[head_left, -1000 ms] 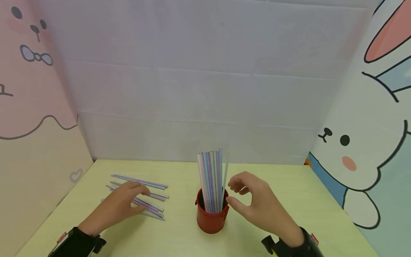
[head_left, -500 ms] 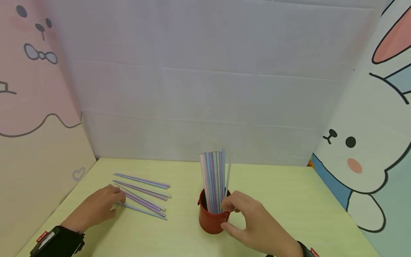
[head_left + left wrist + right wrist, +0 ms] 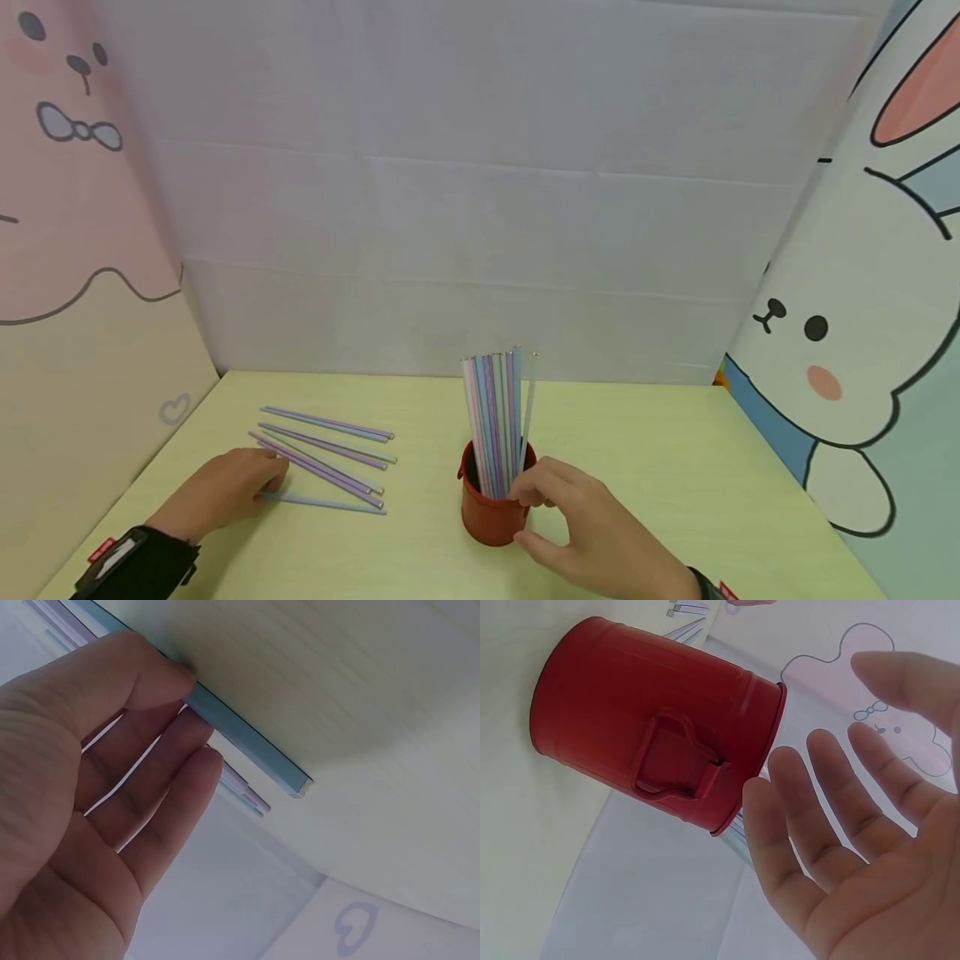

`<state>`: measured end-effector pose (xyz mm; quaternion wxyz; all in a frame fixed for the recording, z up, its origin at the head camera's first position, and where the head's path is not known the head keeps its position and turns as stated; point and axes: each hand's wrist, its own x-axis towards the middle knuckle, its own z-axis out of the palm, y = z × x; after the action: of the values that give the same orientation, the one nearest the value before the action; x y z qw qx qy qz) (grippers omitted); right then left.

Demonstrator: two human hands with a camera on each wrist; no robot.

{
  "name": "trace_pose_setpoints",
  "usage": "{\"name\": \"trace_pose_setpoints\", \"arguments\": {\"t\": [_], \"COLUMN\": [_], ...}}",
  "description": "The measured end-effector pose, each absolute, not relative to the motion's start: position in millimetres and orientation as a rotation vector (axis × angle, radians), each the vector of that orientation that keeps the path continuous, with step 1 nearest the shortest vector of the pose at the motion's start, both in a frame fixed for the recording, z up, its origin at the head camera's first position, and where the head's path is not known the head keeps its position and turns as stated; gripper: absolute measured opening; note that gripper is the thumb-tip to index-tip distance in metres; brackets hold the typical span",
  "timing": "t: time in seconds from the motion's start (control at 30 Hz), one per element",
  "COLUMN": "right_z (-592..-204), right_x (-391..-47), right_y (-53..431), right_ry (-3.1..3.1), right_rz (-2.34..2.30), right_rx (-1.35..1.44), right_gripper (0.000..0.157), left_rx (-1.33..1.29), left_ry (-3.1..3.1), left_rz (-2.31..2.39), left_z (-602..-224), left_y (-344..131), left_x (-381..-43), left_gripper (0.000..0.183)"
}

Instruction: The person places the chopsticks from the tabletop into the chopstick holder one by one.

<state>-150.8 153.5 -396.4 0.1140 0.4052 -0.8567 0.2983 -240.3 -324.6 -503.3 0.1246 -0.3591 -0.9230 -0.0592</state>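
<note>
My left hand [image 3: 225, 492] pinches the near end of a light blue straw [image 3: 330, 503] between thumb and fingers, low over the table. In the left wrist view the thumb lies on this blue straw [image 3: 251, 742]; the fingertips partly hide behind it. Beyond it lie several loose purple and blue straws [image 3: 330, 473]. A small red bucket [image 3: 491, 518] stands upright, holding a bunch of pastel straws [image 3: 495, 425]. Beside its right side is my right hand [image 3: 570, 525], fingers loosely bent, holding nothing. The right wrist view shows these fingers near the rim of the red bucket [image 3: 652, 720].
The pale yellow table [image 3: 637, 450] ends at a white back sheet [image 3: 450, 208]. A pink cartoon panel [image 3: 82, 208] is on the left, and a rabbit panel [image 3: 862, 333] on the right. One straw [image 3: 529, 408] leans right in the bucket.
My left hand has moved left and toward me over the straws, and the blue straw's left end has swung nearer. My right hand has come down beside the bucket.
</note>
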Motion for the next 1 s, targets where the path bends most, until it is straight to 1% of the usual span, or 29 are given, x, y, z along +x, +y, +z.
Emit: {"name": "trace_pose_setpoints", "arguments": {"t": [0.2,0.33,0.47,0.6,0.8,1.0], "right_z": [-398,-397,-396,-394,-391,-391], "right_x": [-151,-150,-149,-147,-143,-142], "right_y": [154,154,152,148,139,129], "right_ry": [-2.456,-2.455,-2.458,-2.447,-2.414,-2.423], "right_rz": [0.868,0.853,0.833,0.819,0.775,0.684], "right_rx": [1.223,1.213,1.205,1.206,1.226,1.231], "right_gripper": [0.037,0.038,0.037,0.036,0.035,0.034], "left_rx": [-1.150,-1.213,-1.297,-1.389,-1.404,-1.399], "left_ry": [-2.706,-2.708,-2.695,-2.554,-2.460,-2.500], "left_rz": [-0.238,-0.301,-0.381,-0.395,-0.373,-0.375], "left_z": [-499,-490,-470,-453,-433,-418], "left_y": [-323,-309,-284,-254,-215,-181], "left_x": [-237,-227,-212,-199,-185,-179], "left_gripper": [0.050,0.047,0.044,0.043,0.038,0.033]}}
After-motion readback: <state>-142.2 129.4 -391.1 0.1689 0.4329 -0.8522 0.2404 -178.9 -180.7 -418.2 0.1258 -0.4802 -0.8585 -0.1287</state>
